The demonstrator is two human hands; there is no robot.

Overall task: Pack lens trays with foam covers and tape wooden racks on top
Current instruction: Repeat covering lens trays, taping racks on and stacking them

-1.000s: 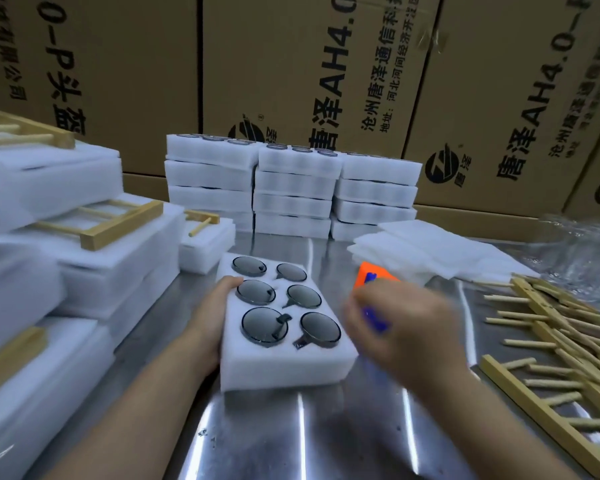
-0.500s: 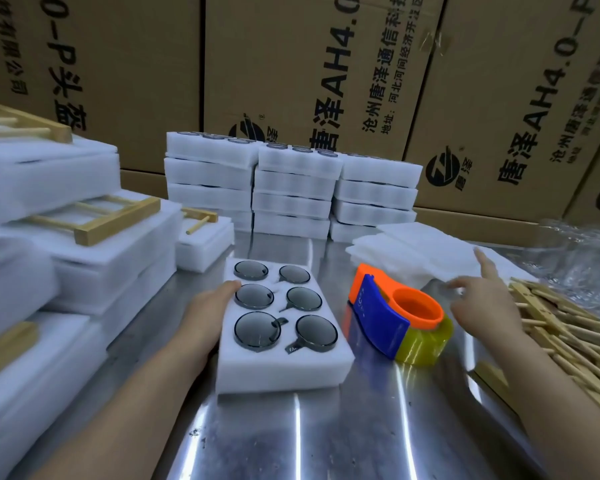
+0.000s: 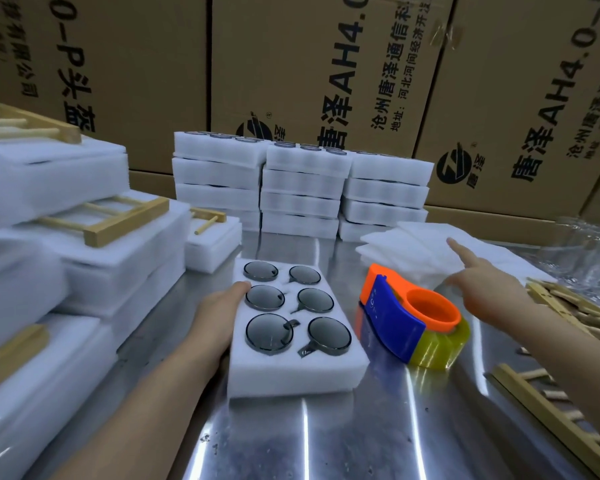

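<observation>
Labels first: cartons (image 3: 326,64) behind the table read "唐泽AH4.0", w/ a round black logo + "唐泽". Leftmost carton shows "0-P头盔", and we think "有限公司", but it's blurry. Small print is "沧州唐泽通信科…" and "地址:河北河间经济开…", both cut off by the top edge. The blue plate on the tape dispenser (image 3: 406,317) has tiny white marks we can't read.

Lens tray (image 3: 291,372) sits mid-table on the steel top (image 3: 326,441), uncovered, w/ six dark lenses in 2 cols. Left hand (image 3: 219,313) lies against its left side w/ one digit tip on the top edge. The other fingers are hidden, so we can't tell if it's a real grip.

Right hand (image 3: 482,289) holds nothing. Its index is stretched out over the foam covers (image 3: 413,244), which are stacked behind the dispenser; contact unclear.

Wooden racks (image 3: 568,317) are piled far right, cut off by the frame. Tray stacks (image 3: 302,188) at the back are 3 wide, w/ only the top lens rims visible. Packed foam stacks (image 3: 118,258) on the left carry racks and are blurred and cropped. Clear plastic (image 3: 589,251) far right, contents indistinct.
</observation>
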